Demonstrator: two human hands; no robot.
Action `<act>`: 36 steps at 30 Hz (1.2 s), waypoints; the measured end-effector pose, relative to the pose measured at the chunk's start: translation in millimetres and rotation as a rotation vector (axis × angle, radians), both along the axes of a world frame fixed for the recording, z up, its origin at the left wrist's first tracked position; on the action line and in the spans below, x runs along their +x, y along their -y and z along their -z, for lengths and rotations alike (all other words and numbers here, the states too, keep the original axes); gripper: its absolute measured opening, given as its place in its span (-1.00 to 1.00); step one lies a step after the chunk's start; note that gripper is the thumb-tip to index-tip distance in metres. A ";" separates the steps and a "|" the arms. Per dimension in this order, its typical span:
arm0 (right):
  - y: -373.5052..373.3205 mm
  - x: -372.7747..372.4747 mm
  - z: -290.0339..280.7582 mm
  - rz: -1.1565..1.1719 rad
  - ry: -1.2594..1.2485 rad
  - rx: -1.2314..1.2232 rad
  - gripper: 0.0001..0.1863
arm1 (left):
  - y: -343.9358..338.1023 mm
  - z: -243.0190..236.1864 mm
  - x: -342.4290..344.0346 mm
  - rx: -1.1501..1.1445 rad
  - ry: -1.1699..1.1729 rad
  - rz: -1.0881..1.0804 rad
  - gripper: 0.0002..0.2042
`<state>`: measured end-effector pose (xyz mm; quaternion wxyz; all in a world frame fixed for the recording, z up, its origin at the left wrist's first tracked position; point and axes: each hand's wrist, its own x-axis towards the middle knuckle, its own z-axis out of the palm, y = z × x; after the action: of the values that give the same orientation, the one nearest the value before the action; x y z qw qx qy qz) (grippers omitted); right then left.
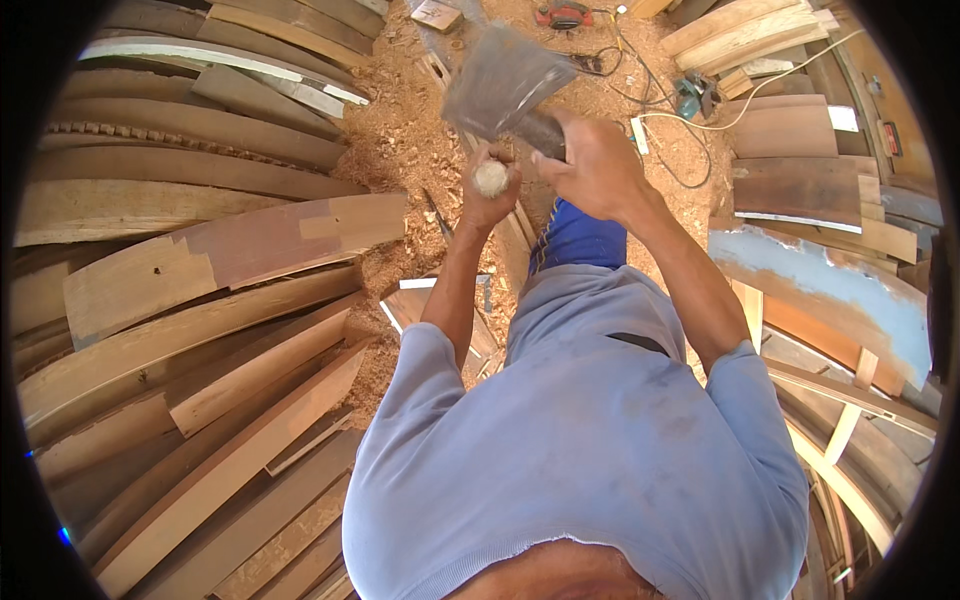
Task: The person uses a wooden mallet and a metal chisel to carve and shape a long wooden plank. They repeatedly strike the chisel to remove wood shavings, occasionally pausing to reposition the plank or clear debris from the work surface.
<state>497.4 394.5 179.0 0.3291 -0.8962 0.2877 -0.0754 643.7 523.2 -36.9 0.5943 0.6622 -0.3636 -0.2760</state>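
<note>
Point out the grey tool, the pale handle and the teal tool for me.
Grey tool (507, 82): head view, on its broad, motion-blurred end.
Pale handle (491, 179): head view, on its round end.
Teal tool (690, 99): head view, on the middle of its body.

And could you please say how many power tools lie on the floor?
2: a red tool, top centre; a teal tool, upper right; others may be hidden.
</note>
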 end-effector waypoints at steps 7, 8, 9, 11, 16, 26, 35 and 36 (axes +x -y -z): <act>-7.7 8.3 17.2 -0.086 0.236 -0.096 -0.62 | 2.2 -15.9 -7.4 -0.153 0.105 0.001 -0.83; -4.2 2.5 30.6 -0.141 0.100 -0.226 -0.62 | 1.6 -14.4 -9.0 -0.141 0.123 -0.005 -0.82; -3.3 -0.4 36.9 -0.148 0.002 -0.214 -0.62 | -2.9 -9.4 -9.9 -0.123 0.142 -0.018 -0.82; -2.9 -3.7 41.2 -0.162 -0.200 -0.187 -0.63 | -9.9 0.8 -14.2 -0.035 -0.001 -0.021 -0.82; 5.8 3.8 -7.3 -0.055 0.176 -0.072 -0.60 | 2.4 9.3 2.5 -0.109 0.036 -0.036 -0.88; -2.1 0.8 52.3 -0.172 -0.167 -0.259 -0.60 | -8.3 14.5 -5.8 0.013 0.014 -0.015 -0.80; -21.4 -15.0 55.3 0.018 0.498 0.320 -0.60 | 14.9 4.7 -16.0 -0.132 0.141 0.087 -0.81; -30.7 -25.0 58.5 0.051 0.428 0.372 -0.60 | 19.3 -10.7 -11.3 -0.118 0.199 0.054 -0.84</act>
<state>472.4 425.2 120.5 0.5394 -0.7765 0.2428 -0.2172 632.4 503.9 -26.2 0.5857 0.6399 -0.4541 -0.2030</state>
